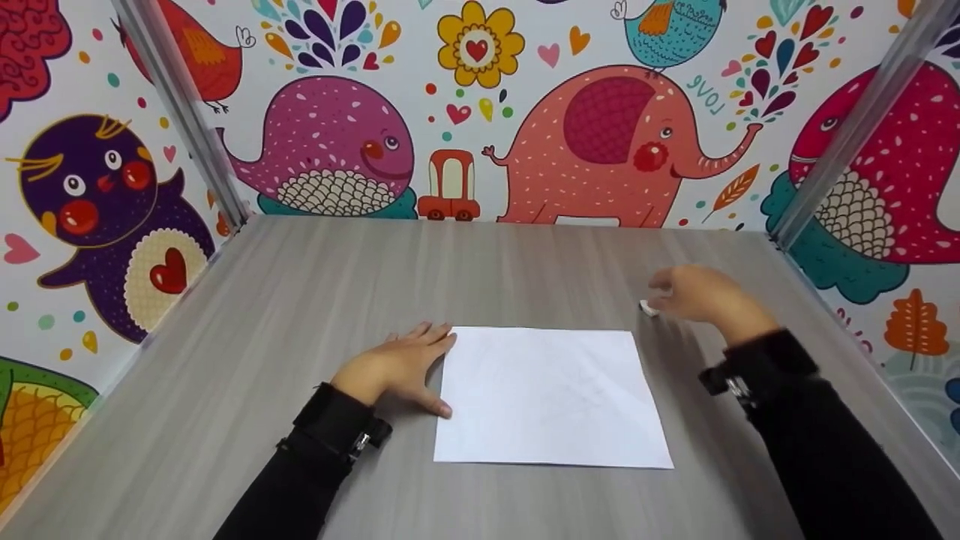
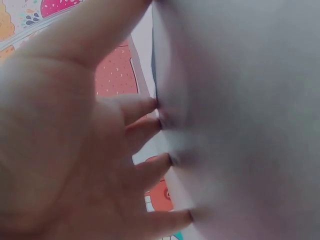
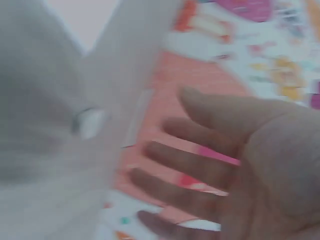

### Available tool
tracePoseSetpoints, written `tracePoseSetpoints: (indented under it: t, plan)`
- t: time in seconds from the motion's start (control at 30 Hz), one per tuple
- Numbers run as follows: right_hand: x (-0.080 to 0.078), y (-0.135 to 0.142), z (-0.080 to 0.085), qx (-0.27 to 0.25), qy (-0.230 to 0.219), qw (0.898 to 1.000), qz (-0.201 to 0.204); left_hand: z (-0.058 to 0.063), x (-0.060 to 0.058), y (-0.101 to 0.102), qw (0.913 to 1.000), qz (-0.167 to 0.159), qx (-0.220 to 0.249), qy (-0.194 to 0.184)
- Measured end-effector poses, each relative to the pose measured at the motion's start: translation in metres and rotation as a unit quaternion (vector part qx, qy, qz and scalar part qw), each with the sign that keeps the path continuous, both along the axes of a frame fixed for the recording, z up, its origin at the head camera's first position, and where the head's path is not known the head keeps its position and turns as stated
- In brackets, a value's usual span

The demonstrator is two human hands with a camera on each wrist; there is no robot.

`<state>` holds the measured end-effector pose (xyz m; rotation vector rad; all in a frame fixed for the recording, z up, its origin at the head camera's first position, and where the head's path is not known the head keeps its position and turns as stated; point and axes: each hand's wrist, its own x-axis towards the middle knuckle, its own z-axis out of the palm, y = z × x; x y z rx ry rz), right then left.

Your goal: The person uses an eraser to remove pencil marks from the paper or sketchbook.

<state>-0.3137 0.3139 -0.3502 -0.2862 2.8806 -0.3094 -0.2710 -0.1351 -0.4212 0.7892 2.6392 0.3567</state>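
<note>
A white sheet of paper (image 1: 551, 397) lies flat on the table, with faint grey marks on its right half. My left hand (image 1: 401, 367) rests at the sheet's left edge, thumb and fingers spread; its fingertips touch down in the left wrist view. Beyond the paper's far right corner lies a small white object (image 1: 649, 308) with a dark end, resembling an eraser. Over it hovers my right hand (image 1: 701, 296). In the right wrist view that hand's fingers are extended, nothing between them, and the white object (image 3: 91, 123) sits apart on the tabletop.
The grey wood-grain table (image 1: 300, 270) reaches back to a wall (image 1: 465, 112) printed with cartoon animals. Metal posts (image 1: 187, 112) stand at the table's back corners. Both wrists wear black straps with small devices.
</note>
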Motion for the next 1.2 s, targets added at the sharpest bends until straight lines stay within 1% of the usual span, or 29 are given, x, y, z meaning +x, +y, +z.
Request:
tracePoseSetpoints:
  t: [0.07, 0.13, 0.23, 0.37, 0.53, 0.67, 0.8, 1.0, 1.2]
  plan:
    - [-0.017, -0.001, -0.011, 0.008, -0.005, 1.000, -0.028, 0.000, 0.000, 0.000, 1.0000, -0.001, 0.001, 0.001]
    - [-0.027, -0.003, -0.022, 0.010, -0.016, 0.999, -0.050, 0.000, 0.001, -0.001, 1.0000, -0.002, 0.004, 0.003]
    - [-0.034, -0.004, -0.036, 0.015, -0.023, 0.997, -0.074, 0.000, 0.002, -0.002, 1.0000, -0.002, 0.003, 0.004]
    - [-0.037, -0.005, -0.046, 0.032, -0.003, 0.997, -0.077, 0.000, 0.002, -0.003, 1.0000, 0.001, -0.004, 0.000]
    - [-0.037, -0.002, -0.049, 0.024, 0.018, 0.997, -0.073, -0.001, 0.002, -0.003, 1.0000, 0.004, -0.003, 0.000]
    - [-0.035, 0.001, -0.052, 0.016, 0.028, 0.996, -0.085, -0.001, 0.001, -0.001, 1.0000, 0.004, -0.004, 0.002]
    - [-0.032, 0.000, -0.053, 0.023, 0.037, 0.995, -0.093, -0.002, 0.000, 0.000, 1.0000, 0.004, 0.001, 0.000]
    - [-0.033, -0.002, -0.055, 0.024, 0.049, 0.995, -0.089, -0.002, 0.000, 0.000, 1.0000, 0.001, -0.007, 0.001]
    - [-0.035, -0.009, -0.051, 0.041, 0.075, 0.994, -0.074, -0.003, 0.001, 0.003, 0.9999, 0.010, -0.010, 0.004]
